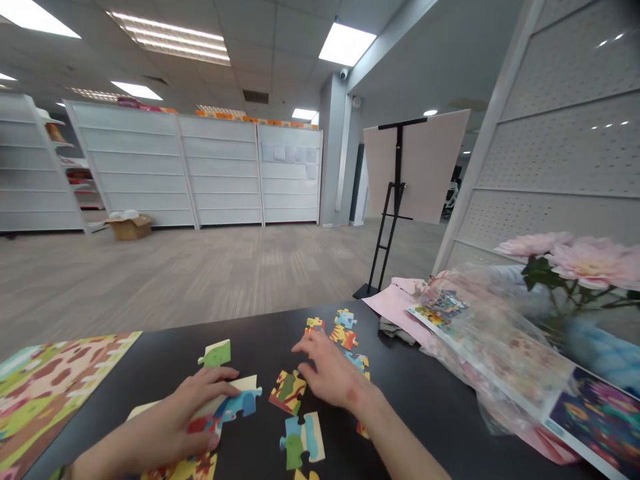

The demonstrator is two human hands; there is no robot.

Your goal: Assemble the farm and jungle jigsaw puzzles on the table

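Observation:
My left hand point(183, 413) lies with its fingers spread over a group of puzzle pieces point(245, 403) with blue, red and cream parts, partly covering them. My right hand point(327, 370) is over the right-hand loose pieces, thumb and forefinger apart, nothing visible between them. By its thumb is a red and green patterned puzzle piece point(289, 392). Beyond its fingers sit a yellow and orange piece point(315, 324) and a light blue piece point(345, 318). Nearer me are green and cream pieces point(303, 440). Past my left fingers is a green piece point(217, 353).
On the black table point(260, 333), a larger colourful puzzle board point(55, 387) lies at the left. At the right are plastic-wrapped picture sheets point(500, 373), pink paper point(400, 303) and pink flowers point(590, 260). An easel point(390, 200) stands beyond the table.

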